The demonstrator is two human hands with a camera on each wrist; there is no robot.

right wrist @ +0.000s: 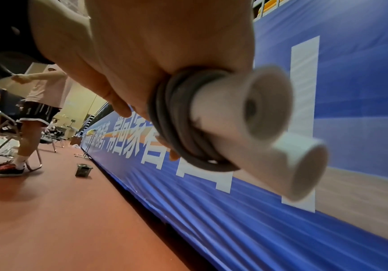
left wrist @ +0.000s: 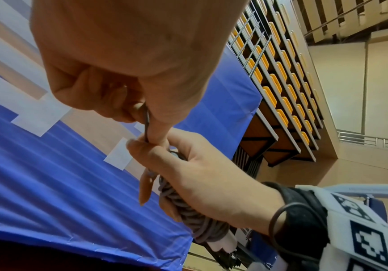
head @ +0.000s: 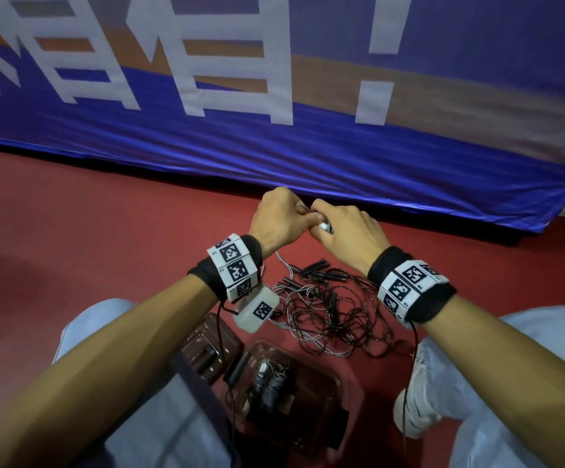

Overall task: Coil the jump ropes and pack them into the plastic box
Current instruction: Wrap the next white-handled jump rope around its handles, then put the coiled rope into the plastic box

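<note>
The grey jump rope [left wrist: 188,210] sits wound round its two white handles [right wrist: 258,128], held up above the floor, far of the heap of loose ropes [head: 335,312]. The right hand [head: 348,231] has its grip clenched round the bundle; the left hand [head: 276,217] pinches the rope's free end. Best to keep that end taut, tuck it under a wrap, then lower the bundle into the plastic box [head: 328,376], near, between the knees.
</note>
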